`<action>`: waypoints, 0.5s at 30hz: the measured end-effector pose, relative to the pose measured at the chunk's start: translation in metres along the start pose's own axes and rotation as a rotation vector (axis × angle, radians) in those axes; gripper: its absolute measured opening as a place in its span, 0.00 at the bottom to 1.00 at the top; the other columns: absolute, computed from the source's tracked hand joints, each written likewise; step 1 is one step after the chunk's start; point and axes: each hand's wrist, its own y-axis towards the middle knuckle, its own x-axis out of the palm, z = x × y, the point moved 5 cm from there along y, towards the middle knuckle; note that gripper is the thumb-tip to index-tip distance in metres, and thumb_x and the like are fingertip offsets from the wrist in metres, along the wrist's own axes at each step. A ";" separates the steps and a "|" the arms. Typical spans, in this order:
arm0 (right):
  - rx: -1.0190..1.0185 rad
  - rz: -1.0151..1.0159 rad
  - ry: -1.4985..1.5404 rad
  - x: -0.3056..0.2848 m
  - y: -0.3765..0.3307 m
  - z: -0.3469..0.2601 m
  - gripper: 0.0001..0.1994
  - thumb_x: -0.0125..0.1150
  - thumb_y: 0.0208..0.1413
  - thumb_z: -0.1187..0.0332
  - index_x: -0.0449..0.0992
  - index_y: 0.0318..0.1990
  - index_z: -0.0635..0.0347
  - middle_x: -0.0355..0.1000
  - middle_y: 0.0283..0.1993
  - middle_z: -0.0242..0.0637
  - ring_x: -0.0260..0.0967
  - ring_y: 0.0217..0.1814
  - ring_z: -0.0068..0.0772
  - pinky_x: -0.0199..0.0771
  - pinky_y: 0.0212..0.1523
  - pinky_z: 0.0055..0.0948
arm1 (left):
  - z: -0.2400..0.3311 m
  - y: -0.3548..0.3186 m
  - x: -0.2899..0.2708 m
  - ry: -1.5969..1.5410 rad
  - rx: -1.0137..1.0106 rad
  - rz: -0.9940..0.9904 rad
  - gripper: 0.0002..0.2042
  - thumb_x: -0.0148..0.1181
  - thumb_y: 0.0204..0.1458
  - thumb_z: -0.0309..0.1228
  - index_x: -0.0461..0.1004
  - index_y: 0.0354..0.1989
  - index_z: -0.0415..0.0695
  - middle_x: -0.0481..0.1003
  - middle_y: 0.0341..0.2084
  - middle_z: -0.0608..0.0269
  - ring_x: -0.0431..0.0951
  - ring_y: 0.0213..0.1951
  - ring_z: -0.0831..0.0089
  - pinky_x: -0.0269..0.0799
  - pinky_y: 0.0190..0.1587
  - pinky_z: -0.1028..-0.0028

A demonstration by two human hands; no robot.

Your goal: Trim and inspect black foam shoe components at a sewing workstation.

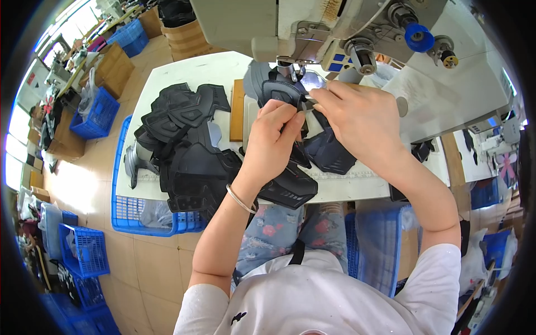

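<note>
A black stitched piece, stiff and layered like part of a shoe upper, lies under the needle area of a sewing machine. My left hand is closed on its near edge, thumb and fingers pinched together. Just right of the presser foot, my right hand has its thumb and forefinger pressed together. Something small and shiny shows at those fingertips, too small to name. Below my hands, another black piece and a perforated black piece rest on the white table.
A heap of black pieces covers the left of the white table. A wooden strip lies beside the machine bed. Blue baskets stand below the table's left side, and a blue bin is right of my legs.
</note>
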 end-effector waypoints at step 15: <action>0.044 -0.189 -0.066 0.004 0.005 -0.003 0.09 0.65 0.51 0.62 0.76 0.39 0.50 0.74 0.31 0.26 0.74 0.25 0.32 0.70 0.23 0.31 | 0.019 0.002 0.006 0.252 0.120 -0.011 0.06 0.57 0.56 0.27 0.74 0.31 0.36 0.71 0.28 0.57 0.69 0.38 0.61 0.61 0.50 0.66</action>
